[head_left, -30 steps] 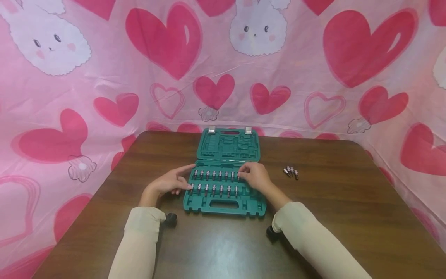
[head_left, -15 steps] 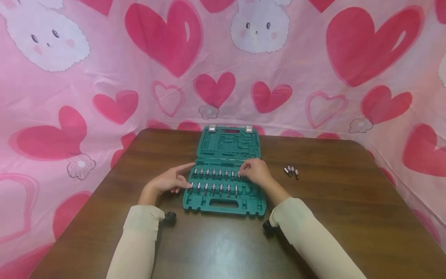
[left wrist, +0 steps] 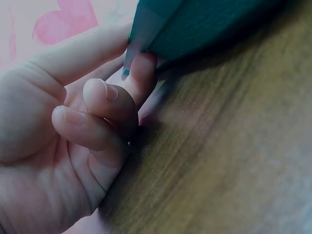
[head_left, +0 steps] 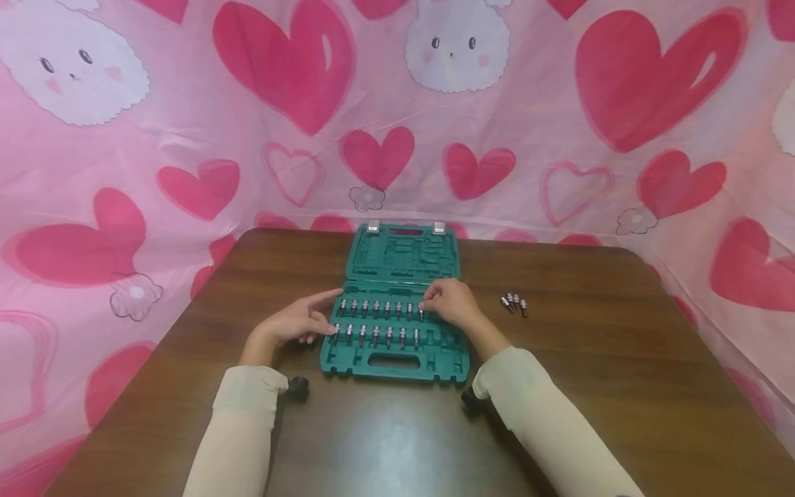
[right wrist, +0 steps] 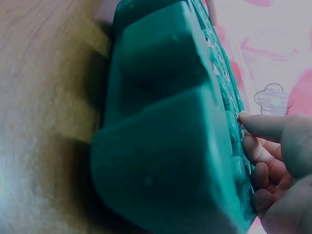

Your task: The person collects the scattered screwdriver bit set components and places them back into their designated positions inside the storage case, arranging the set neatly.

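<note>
Working over an open teal-green moulded plastic case (head_left: 349, 363), lying flat on the glossy dark brown wooden worktop (head_left: 559, 359) with the matching teal-green lid (head_left: 402, 252) tipped back behind. Pinching, by the look of it, the rightmost small silver-and-dark metal bit (head_left: 421, 313) of the far row between thumb and fingertips of the right hand (head_left: 453, 301), standing in line with neighbouring bits and so seemingly at a slot. Steadying the case with the left hand (head_left: 295, 321), reaching the straight index finger to the far left corner and resting the thumb at the left end of the near row, bending the other fingers loosely around nothing. Counting eight in the far row of silver-and-dark bits (head_left: 376, 308), including the pinched one, and seven in the near row of similar bits (head_left: 375, 336), so apparently being mostly stocked. Showing vacant moulded slots (head_left: 438, 338) right of the near row, but hiding the far row's right end behind the right hand. Lying together on the worktop, well apart to the right: four loose metal bits (head_left: 516, 301), probably waiting for slots. Not revealing whether pressing in or lifting out.
</note>
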Demonstrator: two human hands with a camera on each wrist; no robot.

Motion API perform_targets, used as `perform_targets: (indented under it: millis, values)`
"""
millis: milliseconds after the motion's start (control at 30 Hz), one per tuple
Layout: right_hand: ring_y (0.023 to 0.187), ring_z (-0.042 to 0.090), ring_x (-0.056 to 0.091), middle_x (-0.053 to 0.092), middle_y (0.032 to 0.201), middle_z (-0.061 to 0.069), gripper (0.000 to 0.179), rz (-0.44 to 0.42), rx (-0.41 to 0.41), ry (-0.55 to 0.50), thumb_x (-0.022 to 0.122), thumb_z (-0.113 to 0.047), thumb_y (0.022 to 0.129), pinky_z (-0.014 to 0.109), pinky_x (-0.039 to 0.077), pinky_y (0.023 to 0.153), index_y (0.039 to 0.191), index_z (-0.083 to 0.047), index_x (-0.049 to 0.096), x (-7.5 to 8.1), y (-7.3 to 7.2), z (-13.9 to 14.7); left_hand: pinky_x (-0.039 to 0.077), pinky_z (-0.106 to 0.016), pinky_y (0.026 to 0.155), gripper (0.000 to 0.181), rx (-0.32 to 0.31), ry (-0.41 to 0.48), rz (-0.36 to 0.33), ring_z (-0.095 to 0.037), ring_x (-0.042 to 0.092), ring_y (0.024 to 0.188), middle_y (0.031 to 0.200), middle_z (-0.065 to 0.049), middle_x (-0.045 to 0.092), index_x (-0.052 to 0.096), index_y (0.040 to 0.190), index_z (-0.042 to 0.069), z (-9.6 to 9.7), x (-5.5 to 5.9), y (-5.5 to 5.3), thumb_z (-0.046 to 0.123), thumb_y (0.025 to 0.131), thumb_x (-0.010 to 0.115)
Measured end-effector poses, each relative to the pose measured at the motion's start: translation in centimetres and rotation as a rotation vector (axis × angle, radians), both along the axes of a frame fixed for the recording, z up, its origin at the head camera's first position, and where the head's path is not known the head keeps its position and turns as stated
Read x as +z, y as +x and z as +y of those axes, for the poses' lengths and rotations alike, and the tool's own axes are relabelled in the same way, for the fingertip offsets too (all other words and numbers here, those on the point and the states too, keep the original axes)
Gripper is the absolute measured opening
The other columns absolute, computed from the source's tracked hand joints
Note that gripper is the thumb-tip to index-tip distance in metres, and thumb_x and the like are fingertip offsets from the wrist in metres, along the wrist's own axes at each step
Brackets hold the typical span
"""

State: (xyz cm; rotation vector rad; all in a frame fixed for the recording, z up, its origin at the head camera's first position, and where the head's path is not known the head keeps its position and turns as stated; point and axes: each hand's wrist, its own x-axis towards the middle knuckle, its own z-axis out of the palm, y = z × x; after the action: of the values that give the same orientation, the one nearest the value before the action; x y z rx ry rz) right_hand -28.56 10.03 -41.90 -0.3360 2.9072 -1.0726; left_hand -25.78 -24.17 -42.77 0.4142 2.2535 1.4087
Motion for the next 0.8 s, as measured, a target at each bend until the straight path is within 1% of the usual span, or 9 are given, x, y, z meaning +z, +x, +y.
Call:
perform_targets:
  millis: [133,267,367,433,533,633,733,800]
  values:
    - [0.074,0.020,0.056,0.063,0.076,0.000,0.014,-0.011,-0.027,0.009,0.079,-0.023,0.082,0.037,0.046,0.069,0.081,-0.012,0.070,0.1,-0.1,-0.3,0.041,-0.025,0.046,0.080,-0.008,-0.002,0.003,-0.020,0.050,0.049,0.069,-0.021,0.058,0.027,0.155,0.021,-0.2,0.0,-0.1,0.017,0.089,0.072]
    - [0.077,0.021,0.058,0.065,0.079,0.000,0.016,0.012,-0.044,0.043,0.080,-0.024,0.081,0.040,0.048,0.073,0.082,-0.011,0.071,0.1,-0.2,-0.5,0.040,-0.025,0.046,0.080,-0.012,0.000,-0.001,-0.019,0.049,0.049,0.070,-0.022,0.058,0.027,0.155,0.020,-0.1,0.0,-0.1,0.016,0.089,0.072]
    - [0.079,0.021,0.058,0.066,0.080,0.000,0.017,0.025,-0.050,0.049,0.081,-0.025,0.079,0.041,0.048,0.075,0.081,-0.011,0.070,0.0,-0.2,-0.5,0.040,-0.025,0.045,0.080,-0.008,0.007,-0.003,-0.019,0.049,0.049,0.070,-0.022,0.059,0.028,0.154,0.020,-0.1,0.0,-0.1,0.016,0.089,0.072]
    - [0.077,0.021,0.057,0.065,0.079,0.000,0.018,0.028,-0.045,0.043,0.080,-0.025,0.080,0.041,0.048,0.073,0.081,-0.011,0.070,-0.2,-0.2,-0.5,0.040,-0.025,0.045,0.080,-0.010,0.011,-0.004,-0.019,0.049,0.049,0.069,-0.020,0.059,0.027,0.155,0.019,-0.1,-0.1,0.0,0.016,0.088,0.072]
    - [0.071,0.019,0.055,0.062,0.074,0.000,0.017,0.026,-0.034,0.006,0.079,-0.025,0.081,0.038,0.046,0.067,0.083,-0.011,0.070,-0.5,-0.1,-0.2,0.040,-0.025,0.045,0.080,-0.015,0.014,-0.005,-0.019,0.050,0.049,0.068,-0.018,0.060,0.028,0.154,0.019,-0.2,-0.4,0.0,0.017,0.088,0.073]
    - [0.063,0.018,0.052,0.058,0.069,0.001,0.016,0.026,-0.038,-0.067,0.078,-0.024,0.083,0.035,0.044,0.060,0.086,-0.011,0.070,-0.7,0.2,0.4,0.040,-0.025,0.045,0.080,-0.016,0.012,-0.005,-0.020,0.050,0.048,0.067,-0.016,0.060,0.028,0.154,0.021,-0.2,-0.5,0.0,0.018,0.088,0.073]
    - [0.060,0.019,0.051,0.057,0.067,0.003,0.015,0.035,-0.051,-0.137,0.077,-0.022,0.085,0.035,0.043,0.057,0.090,-0.010,0.070,-0.6,0.3,1.0,0.041,-0.025,0.045,0.080,-0.012,0.011,-0.005,-0.020,0.050,0.048,0.068,-0.018,0.059,0.029,0.154,0.022,-0.1,-0.3,0.0,0.019,0.088,0.073]
    - [0.058,0.020,0.050,0.056,0.066,0.003,0.013,0.048,-0.057,-0.165,0.075,-0.022,0.086,0.035,0.042,0.056,0.091,-0.010,0.070,-0.5,0.3,1.3,0.040,-0.025,0.045,0.080,-0.010,0.010,-0.006,-0.021,0.050,0.049,0.069,-0.020,0.059,0.028,0.154,0.022,-0.2,0.0,0.0,0.018,0.088,0.073]
